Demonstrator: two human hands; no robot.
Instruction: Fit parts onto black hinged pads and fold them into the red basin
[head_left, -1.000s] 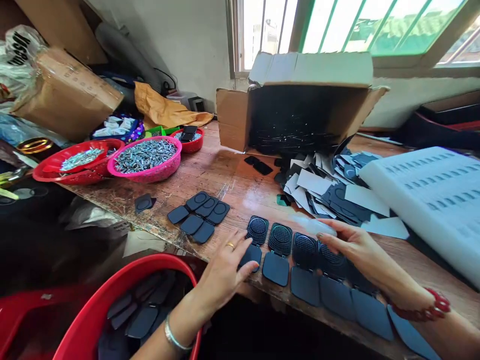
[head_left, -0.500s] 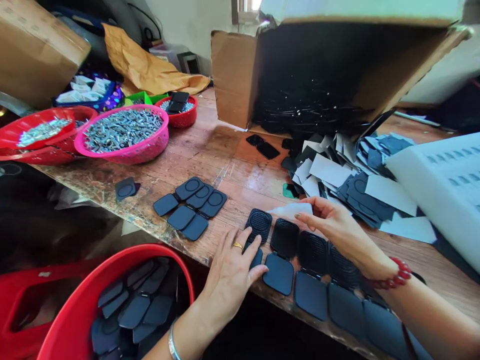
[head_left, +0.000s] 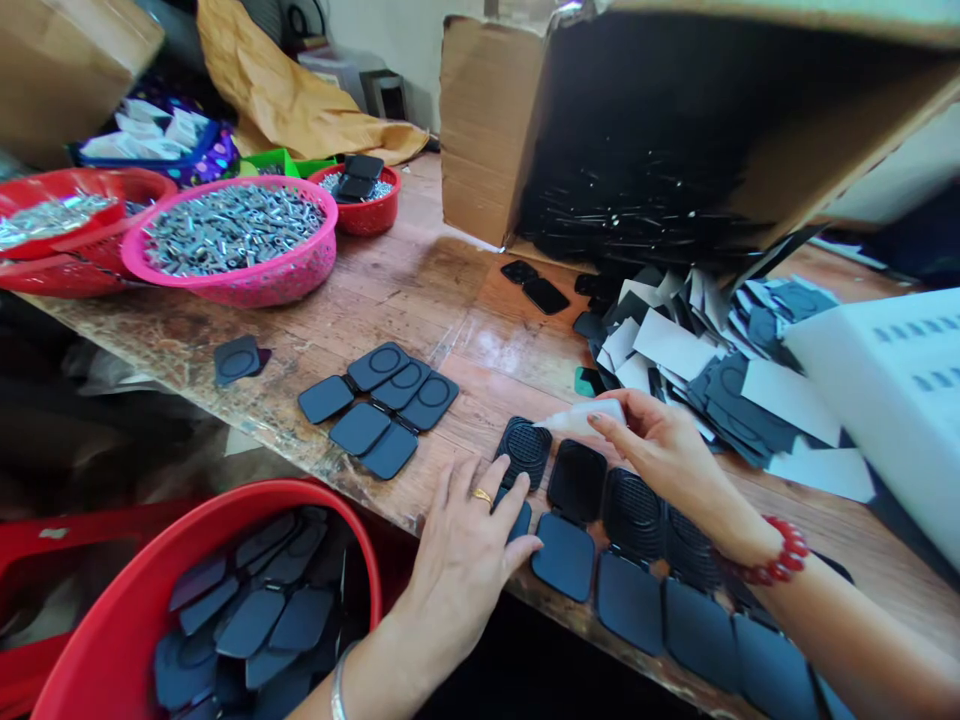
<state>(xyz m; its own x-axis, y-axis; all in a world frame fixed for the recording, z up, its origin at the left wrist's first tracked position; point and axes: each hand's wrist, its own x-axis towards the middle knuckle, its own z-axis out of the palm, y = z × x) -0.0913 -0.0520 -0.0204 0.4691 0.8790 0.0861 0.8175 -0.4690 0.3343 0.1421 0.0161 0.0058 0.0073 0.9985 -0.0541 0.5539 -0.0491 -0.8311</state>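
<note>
In the head view my right hand (head_left: 660,445) is closed around a small white squeeze bottle (head_left: 589,414). The bottle lies tilted, its thin nozzle pointing left over the upper edge of a black panel with a ridged round recess (head_left: 527,448). My left hand (head_left: 469,560) is spread, its fingertips resting on the lower part of that same unfolded black piece. Its lower smooth panel (head_left: 519,522) is partly hidden under the fingers. Beside it runs a row of similar unfolded pieces, ridged panels (head_left: 576,478) above and smooth panels (head_left: 562,556) below, partly covered by my right forearm.
Several finished-looking black folding pieces (head_left: 375,430) lie left. A red tub (head_left: 225,490) of black pieces stands below the table edge. Metal parts fill a pink basket (head_left: 319,262). Behind are a cardboard box (head_left: 487,130), loose cards (head_left: 675,340) and a white foam block (head_left: 862,350).
The bottle's nozzle has come slightly left and down onto the ridged panel. My left hand stays on the piece. The whole view has shifted a little.
</note>
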